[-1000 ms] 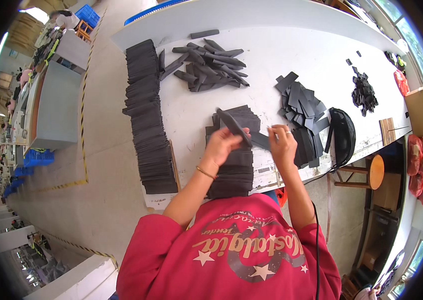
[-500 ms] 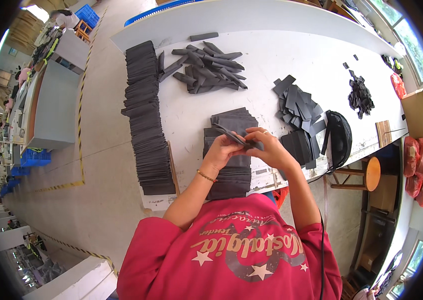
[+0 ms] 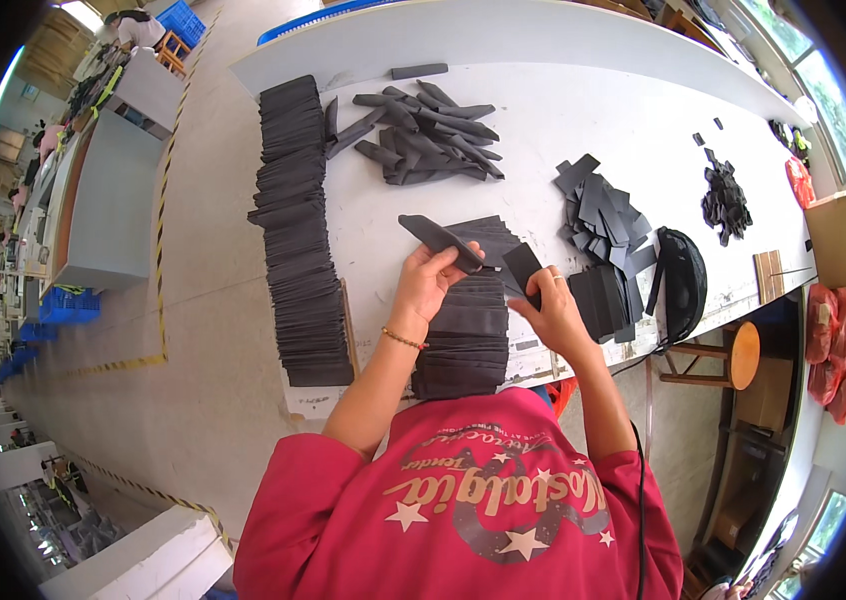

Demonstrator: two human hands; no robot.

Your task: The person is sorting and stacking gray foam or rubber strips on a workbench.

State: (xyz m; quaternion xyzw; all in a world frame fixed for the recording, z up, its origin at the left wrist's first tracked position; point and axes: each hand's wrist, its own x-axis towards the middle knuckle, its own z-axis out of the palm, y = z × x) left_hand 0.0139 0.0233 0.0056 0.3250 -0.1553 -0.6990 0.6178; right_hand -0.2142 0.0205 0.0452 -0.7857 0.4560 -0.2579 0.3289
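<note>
Folded piece (image 3: pixel 430 233), left hand (image 3: pixel 427 284) hiding part, flat strip (image 3: pixel 520 265), right hand (image 3: pixel 555 308) hiding end

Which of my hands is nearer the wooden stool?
Your right hand. It is over the table, left of the stool, holding a flat black piece; your left hand, holding a curved black piece, is farther left.

The window (image 3: pixel 832 112) glares brightly; dark edges bend.

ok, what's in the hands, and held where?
Left hand: dark folded strip, by its lower right end. Right hand: flat dark piece, by its near end.
</note>
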